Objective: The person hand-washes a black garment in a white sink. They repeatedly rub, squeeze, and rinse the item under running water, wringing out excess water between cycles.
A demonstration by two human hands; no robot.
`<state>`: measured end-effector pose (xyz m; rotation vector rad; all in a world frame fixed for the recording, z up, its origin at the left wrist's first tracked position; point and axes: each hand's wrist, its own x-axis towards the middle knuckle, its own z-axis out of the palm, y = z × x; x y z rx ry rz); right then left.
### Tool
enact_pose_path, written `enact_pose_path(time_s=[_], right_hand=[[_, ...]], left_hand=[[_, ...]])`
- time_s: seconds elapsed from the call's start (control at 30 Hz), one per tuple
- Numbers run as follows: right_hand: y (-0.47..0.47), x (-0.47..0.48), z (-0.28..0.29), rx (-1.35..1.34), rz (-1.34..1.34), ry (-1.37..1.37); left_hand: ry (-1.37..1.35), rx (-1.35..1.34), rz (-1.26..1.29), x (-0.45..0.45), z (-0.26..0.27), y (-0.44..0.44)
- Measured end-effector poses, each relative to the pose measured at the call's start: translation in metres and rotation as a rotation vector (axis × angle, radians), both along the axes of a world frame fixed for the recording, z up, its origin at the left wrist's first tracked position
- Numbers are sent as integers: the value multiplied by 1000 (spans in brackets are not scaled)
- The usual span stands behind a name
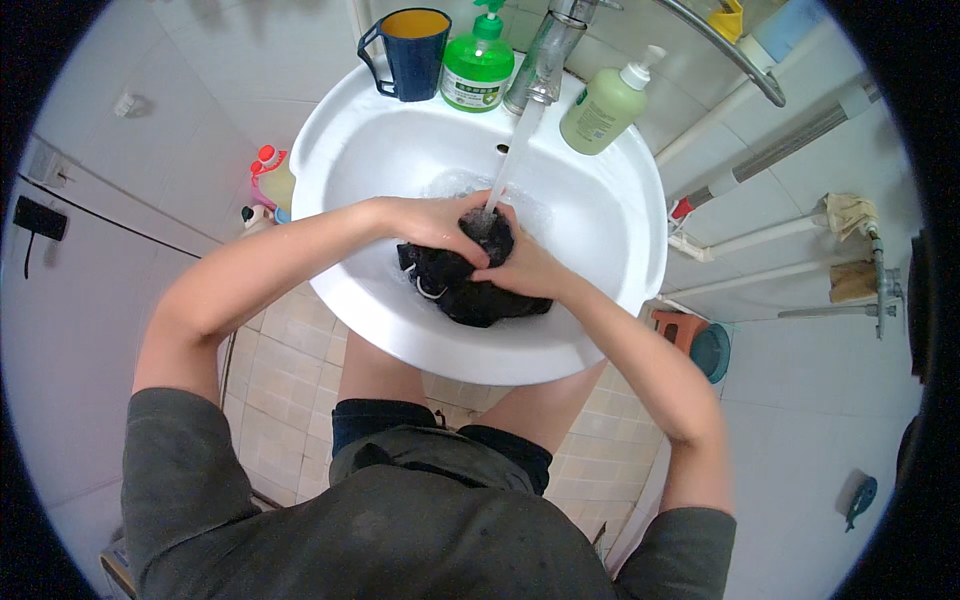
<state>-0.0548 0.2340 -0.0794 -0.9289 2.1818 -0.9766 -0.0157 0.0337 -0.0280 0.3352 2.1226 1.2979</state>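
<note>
A wet black cloth item (480, 294) lies bunched in the white washbasin (600, 217), with a white cord (429, 291) showing on its left part. My left hand (442, 223) and my right hand (529, 264) encircle a raised bunch of it, thumbs close together in front. From the chrome faucet (546, 64) a stream of water (516, 154) falls onto the fabric between my hands. Foamy water surrounds the cloth. Its folds hide whether it is a garment or another kind of textile.
On the basin's back ledge stand a dark blue mug (415, 60), a green pump bottle (478, 71) and a pale green pump bottle (606, 109). A metal bar (731, 49) juts out at upper right. Below right are an orange plastic stool (677, 328) and a teal basin (710, 352).
</note>
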Motion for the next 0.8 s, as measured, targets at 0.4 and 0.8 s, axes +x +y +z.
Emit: enact_pose_path(time_s=[0.4, 0.8], right_hand=[[-10, -42, -60, 13, 2, 519], [13, 28, 63, -55, 215, 869]], left_hand=[[462, -55, 181, -52, -109, -11], [-505, 238, 324, -56, -33, 30]])
